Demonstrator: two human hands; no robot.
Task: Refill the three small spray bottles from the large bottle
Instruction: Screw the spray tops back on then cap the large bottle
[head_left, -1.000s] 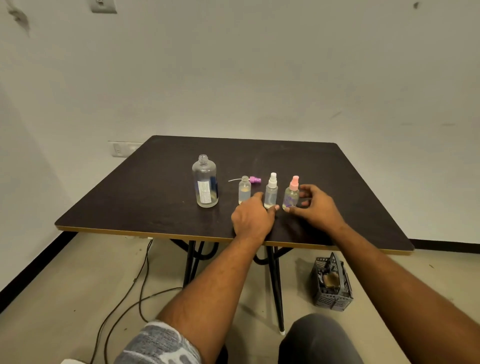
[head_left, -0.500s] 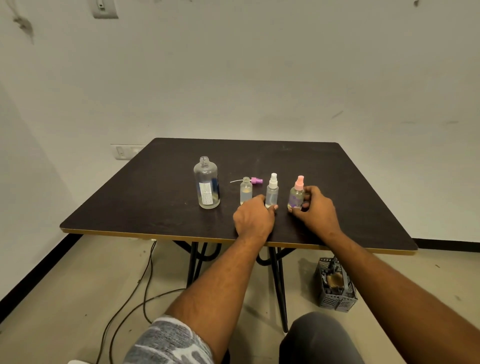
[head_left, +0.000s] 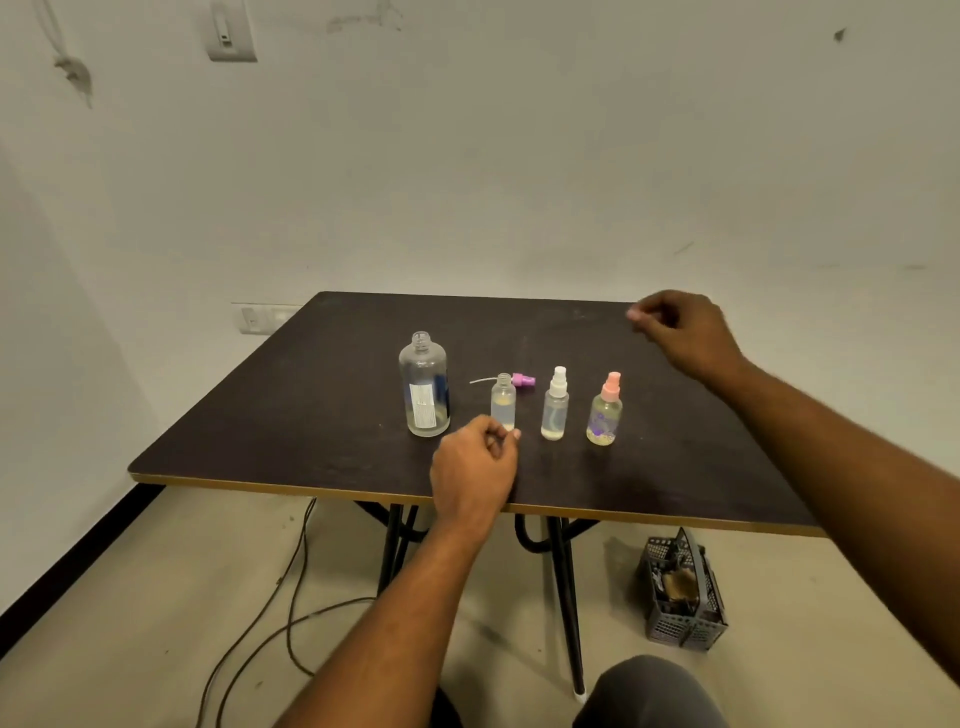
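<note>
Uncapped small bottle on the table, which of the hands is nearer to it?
Left. The left hand sits just in front of the uncapped small bottle, fingertips by its base; the right hand is raised over the far right of the table.
</note>
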